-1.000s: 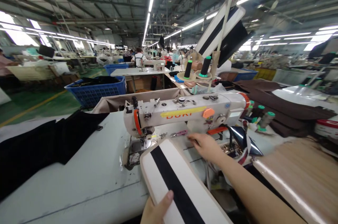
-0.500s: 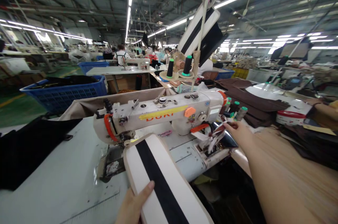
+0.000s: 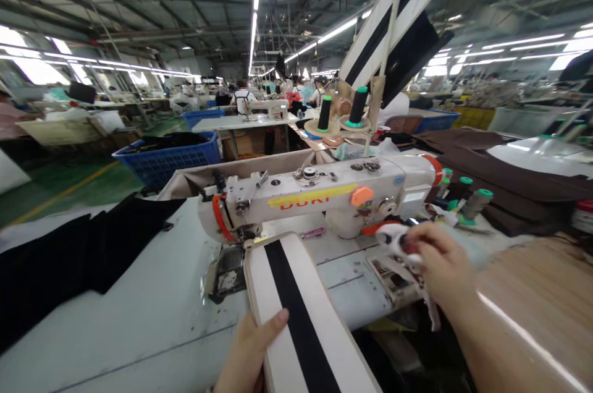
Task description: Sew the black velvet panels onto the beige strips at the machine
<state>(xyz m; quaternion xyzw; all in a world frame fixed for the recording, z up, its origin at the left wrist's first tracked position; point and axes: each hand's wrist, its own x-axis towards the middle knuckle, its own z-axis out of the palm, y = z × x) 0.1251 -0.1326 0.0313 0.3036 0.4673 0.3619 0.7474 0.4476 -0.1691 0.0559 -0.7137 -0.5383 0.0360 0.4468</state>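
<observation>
My left hand (image 3: 252,350) grips the near end of a cream panel with a black centre stripe (image 3: 296,306), thumb on top. The panel's far rounded end lies by the needle of a white sewing machine (image 3: 319,198). My right hand (image 3: 440,263) is closed on a small white and red fabric piece (image 3: 393,238), held just right of the machine's base, above the table edge.
Black fabric (image 3: 69,257) lies on the white table (image 3: 152,312) at left. Thread cones (image 3: 359,109) stand behind the machine, smaller spools (image 3: 472,202) and brown fabric (image 3: 509,189) to the right. A blue basket (image 3: 167,158) and other workstations with people are behind.
My right hand went from the machine bed out to the right, picked up the small white and red piece, and now draws it back toward me. The left hand keeps its hold on the striped panel.
</observation>
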